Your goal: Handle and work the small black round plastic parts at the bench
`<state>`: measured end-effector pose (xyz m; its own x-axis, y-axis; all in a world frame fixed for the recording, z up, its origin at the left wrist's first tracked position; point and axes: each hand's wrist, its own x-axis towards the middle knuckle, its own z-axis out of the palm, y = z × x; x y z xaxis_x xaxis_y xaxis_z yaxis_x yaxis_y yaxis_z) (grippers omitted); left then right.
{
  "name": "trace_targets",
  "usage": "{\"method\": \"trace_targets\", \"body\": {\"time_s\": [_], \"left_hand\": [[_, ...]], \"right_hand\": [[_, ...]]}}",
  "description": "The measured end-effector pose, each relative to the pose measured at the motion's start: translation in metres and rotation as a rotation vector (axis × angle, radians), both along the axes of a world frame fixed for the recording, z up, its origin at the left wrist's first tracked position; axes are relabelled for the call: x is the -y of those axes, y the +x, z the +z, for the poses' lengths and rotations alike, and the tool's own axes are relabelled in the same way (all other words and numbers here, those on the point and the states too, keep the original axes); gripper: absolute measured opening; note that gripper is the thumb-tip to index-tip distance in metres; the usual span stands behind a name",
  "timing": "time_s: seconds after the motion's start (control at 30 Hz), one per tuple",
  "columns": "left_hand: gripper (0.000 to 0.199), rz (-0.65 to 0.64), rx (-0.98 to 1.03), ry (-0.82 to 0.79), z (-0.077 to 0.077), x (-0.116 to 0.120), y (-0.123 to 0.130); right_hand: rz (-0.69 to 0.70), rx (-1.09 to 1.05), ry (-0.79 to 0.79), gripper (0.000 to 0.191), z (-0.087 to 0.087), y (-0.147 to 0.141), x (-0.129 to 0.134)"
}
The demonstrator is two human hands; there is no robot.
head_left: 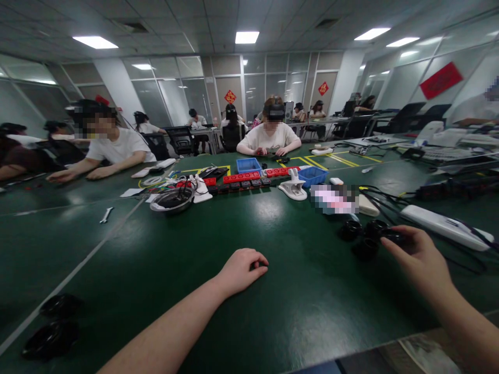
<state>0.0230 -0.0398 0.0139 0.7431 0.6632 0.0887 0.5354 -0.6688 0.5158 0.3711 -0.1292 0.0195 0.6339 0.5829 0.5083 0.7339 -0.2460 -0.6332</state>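
My right hand (423,254) reaches to a group of black glossy rounded parts (366,248) on the table's right side. Its thumb and fingers close around one black rounded part (394,237); its exact kind is unclear. Near the middle of the table, my left hand (244,270) rests with its fingers loosely curled in, and no object shows in it. Two more black glossy parts (52,337) lie at the lower left, beyond my left forearm.
Across the green table (187,270) stand a metal bowl (171,208), red power strips (244,177), blue bins (312,176) and a white clamp (293,186). A wrench (106,215) lies left; a white power strip (446,226) with cables lies right. A person (268,135) sits opposite.
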Motion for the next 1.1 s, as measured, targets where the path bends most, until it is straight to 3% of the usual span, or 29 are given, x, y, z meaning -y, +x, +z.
{"method": "trace_targets", "body": {"time_s": [0.2,0.4,0.57,0.77,0.93,1.0,1.1], "left_hand": [[0.020,-0.016,-0.003,-0.008,0.000,-0.001,-0.001],[0.020,-0.021,-0.005,-0.004,0.001,-0.001,-0.002],[0.020,-0.021,-0.002,-0.007,0.001,-0.001,-0.002],[0.019,-0.025,0.013,0.017,0.001,-0.001,-0.002],[0.019,-0.044,0.023,0.058,-0.002,-0.002,-0.003],[0.019,-0.042,0.015,0.085,-0.004,-0.002,-0.003],[0.022,-0.027,-0.030,0.145,-0.004,-0.001,-0.002]], "right_hand": [[0.060,-0.005,-0.054,0.045,-0.008,0.003,0.003],[0.161,0.136,-0.273,0.052,-0.008,-0.005,0.005],[0.169,0.115,-0.344,0.051,-0.009,-0.006,0.005],[0.178,0.063,-0.329,0.062,-0.013,-0.001,0.005],[0.121,0.124,-0.103,0.053,0.009,-0.030,0.007],[0.268,0.157,-0.078,0.041,0.022,-0.059,0.001],[0.735,0.193,-0.110,0.023,0.030,-0.116,-0.021]]}}
